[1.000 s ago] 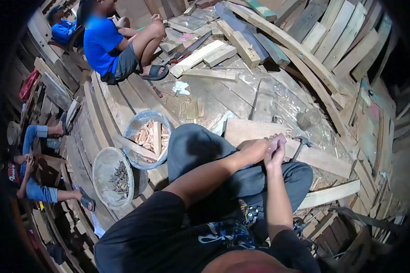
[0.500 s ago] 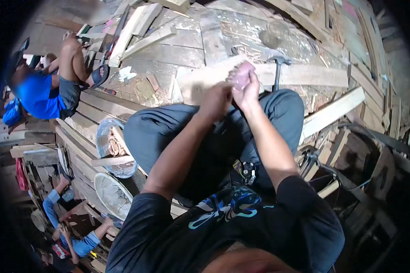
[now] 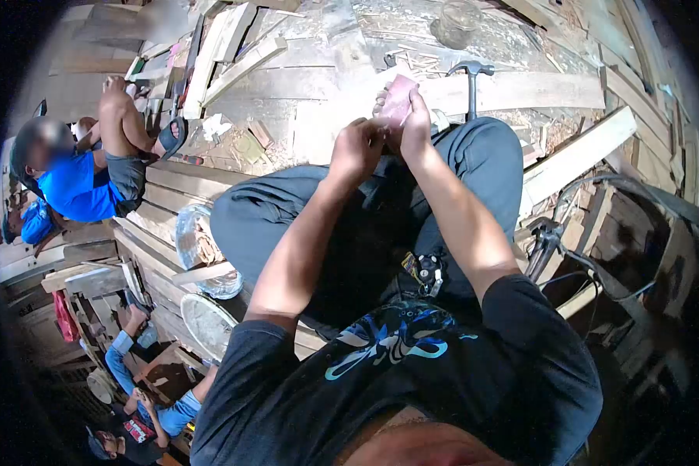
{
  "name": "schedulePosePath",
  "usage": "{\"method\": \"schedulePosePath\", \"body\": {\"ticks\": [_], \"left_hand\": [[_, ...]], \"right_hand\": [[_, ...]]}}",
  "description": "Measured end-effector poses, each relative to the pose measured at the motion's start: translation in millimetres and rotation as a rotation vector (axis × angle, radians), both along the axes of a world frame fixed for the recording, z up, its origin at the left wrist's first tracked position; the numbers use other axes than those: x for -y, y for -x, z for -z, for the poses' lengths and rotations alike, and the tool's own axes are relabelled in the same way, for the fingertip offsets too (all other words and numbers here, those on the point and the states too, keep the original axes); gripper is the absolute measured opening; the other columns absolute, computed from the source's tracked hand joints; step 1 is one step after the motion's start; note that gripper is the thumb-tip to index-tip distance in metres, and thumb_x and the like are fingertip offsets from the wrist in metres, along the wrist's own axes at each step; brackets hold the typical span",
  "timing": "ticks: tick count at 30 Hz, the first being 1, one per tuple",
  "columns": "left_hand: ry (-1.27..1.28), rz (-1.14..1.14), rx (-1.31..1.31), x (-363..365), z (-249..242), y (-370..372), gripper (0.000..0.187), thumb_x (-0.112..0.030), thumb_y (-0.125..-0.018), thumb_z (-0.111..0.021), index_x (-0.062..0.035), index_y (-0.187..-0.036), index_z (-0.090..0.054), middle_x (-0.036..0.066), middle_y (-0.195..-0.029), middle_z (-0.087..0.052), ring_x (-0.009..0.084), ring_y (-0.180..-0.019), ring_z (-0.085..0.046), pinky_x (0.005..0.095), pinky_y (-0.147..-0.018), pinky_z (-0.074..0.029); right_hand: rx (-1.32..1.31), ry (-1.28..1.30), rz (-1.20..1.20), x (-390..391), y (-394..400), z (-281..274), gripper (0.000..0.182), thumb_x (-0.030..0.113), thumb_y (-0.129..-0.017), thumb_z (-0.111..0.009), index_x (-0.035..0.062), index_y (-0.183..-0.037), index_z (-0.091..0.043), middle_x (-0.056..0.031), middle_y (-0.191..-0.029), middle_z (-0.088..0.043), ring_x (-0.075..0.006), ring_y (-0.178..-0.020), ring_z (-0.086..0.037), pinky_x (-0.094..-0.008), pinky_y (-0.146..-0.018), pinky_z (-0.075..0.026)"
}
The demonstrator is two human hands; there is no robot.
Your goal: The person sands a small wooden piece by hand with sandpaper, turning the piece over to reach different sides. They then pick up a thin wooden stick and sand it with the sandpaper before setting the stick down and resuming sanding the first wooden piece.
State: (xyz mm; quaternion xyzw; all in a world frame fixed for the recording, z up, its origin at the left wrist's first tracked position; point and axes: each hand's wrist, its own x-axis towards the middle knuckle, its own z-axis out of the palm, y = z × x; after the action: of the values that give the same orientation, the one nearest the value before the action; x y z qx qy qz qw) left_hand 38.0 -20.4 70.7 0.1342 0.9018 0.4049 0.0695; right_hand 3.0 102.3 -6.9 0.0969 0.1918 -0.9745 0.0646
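Note:
My right hand [image 3: 413, 124] is turned palm up, with its fingers and thumb curled round a flat pink rectangular piece [image 3: 398, 97] whose kind I cannot make out. Just left of it, my left hand [image 3: 357, 149] is closed in a pinch near the lower end of the pink piece. Whatever sits between the left fingertips is too small to tell. Both hands are above my crossed legs. A claw hammer [image 3: 472, 89] lies beyond my right knee, its head pointing away from me.
A pale plank [image 3: 520, 93] lies across the floor ahead. Two tubs stand left of my knee: one with wood scraps [image 3: 185, 241], one greyish [image 3: 210, 322]. A person in blue [image 3: 81, 182] sits at left, another [image 3: 144, 419] lower left. A round clear container [image 3: 456, 27] stands far ahead.
The view has shifted a little, so the surroundings sit differently. My right hand still holds the pink piece, now more upright. My left hand has moved slightly down and left.

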Motion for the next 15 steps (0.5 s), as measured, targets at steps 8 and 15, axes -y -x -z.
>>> {"method": "schedulePosePath", "body": {"ticks": [8, 15], "left_hand": [[-0.068, 0.046, 0.013, 8.1, -2.9, -2.9, 0.025, 0.004, -0.084, -0.061, 0.0003, -0.108, -0.067, 0.011, -0.093, -0.069, 0.0127, -0.083, -0.060, 0.0288, -0.078, -0.049], [-0.336, -0.060, 0.057, 9.1, -26.0, -0.3, 0.031, 0.003, -0.086, -0.062, 0.0012, -0.116, -0.059, 0.000, -0.075, -0.057, 0.0062, -0.066, -0.051, 0.0222, -0.062, -0.043]], "right_hand": [[0.100, -0.015, 0.026, 4.0, -1.6, -2.6, 0.052, 0.044, -0.102, -0.027, 0.0014, -0.120, -0.051, -0.0154, -0.102, -0.063, -0.0253, -0.086, -0.061, -0.0379, -0.076, -0.051], [0.101, 0.119, 0.105, -5.2, 17.8, 25.5, 0.047, 0.042, -0.101, -0.034, 0.0021, -0.120, -0.050, -0.0155, -0.096, -0.064, -0.0269, -0.083, -0.063, -0.0389, -0.074, -0.051]]}}
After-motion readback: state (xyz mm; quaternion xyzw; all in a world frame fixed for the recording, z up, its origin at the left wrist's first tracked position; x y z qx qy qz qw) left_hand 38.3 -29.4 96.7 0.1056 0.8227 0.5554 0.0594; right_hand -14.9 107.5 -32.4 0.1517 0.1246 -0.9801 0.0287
